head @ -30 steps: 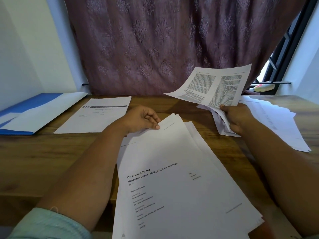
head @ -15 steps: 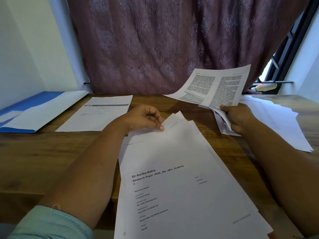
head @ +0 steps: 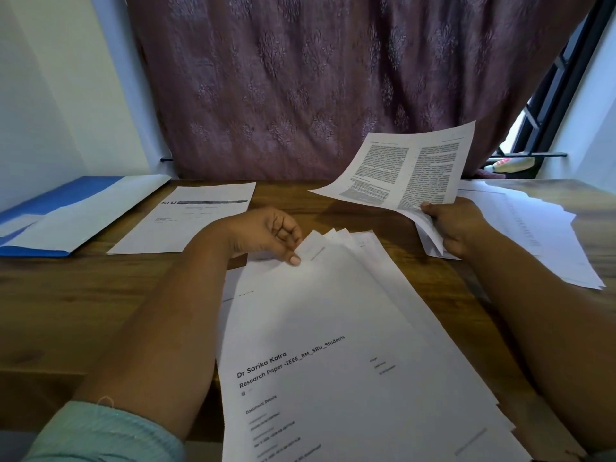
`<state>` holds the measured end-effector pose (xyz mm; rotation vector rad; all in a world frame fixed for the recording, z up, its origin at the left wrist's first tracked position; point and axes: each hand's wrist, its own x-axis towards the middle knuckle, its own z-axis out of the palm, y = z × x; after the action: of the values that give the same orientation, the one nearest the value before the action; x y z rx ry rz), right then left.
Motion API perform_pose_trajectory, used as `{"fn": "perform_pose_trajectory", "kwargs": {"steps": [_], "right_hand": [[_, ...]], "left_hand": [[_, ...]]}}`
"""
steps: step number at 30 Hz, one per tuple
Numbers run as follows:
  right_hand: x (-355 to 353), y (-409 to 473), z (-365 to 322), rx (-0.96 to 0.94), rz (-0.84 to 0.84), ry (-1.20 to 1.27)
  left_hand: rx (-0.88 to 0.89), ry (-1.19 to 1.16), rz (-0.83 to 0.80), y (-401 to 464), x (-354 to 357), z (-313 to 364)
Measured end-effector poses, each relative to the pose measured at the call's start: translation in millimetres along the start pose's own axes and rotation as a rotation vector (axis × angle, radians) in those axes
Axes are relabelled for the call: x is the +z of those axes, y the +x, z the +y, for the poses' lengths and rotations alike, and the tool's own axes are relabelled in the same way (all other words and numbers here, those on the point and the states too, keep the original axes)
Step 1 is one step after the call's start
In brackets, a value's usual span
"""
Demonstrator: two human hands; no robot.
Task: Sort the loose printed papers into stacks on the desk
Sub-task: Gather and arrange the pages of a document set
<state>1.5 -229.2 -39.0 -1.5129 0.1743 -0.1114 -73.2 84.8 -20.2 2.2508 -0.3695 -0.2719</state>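
Two hands, left [head: 266, 235] pinching fanned stack [head: 350, 328], right [head: 456, 228] gripping raised sheets [head: 400, 171]

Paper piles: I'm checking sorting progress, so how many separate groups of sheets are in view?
4: the fanned stack under the left hand, the sheets held by the right hand, the SRU sheet far left, the spread pile far right.
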Motion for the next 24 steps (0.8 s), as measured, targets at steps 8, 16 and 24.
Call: {"fn": "perform_pose_trajectory", "kwargs": {"steps": [8,16,24], "right_hand": [[2.0,-2.1,-0.7,0.019,-0.008,-0.028],[2.2,-2.3,-1.7,0.034,-0.011,-0.025],[0.9,-2.7,-3.0,0.036,-0.018,-0.017]], "left_hand": [[-0.029,0.019,0.057,7.9,-1.2,-7.0],[-0.016,-0.016,0.145,13.1,2.0,-8.6],[-0.038,-0.047,0.098,19.2,1.2,-14.3]]}}
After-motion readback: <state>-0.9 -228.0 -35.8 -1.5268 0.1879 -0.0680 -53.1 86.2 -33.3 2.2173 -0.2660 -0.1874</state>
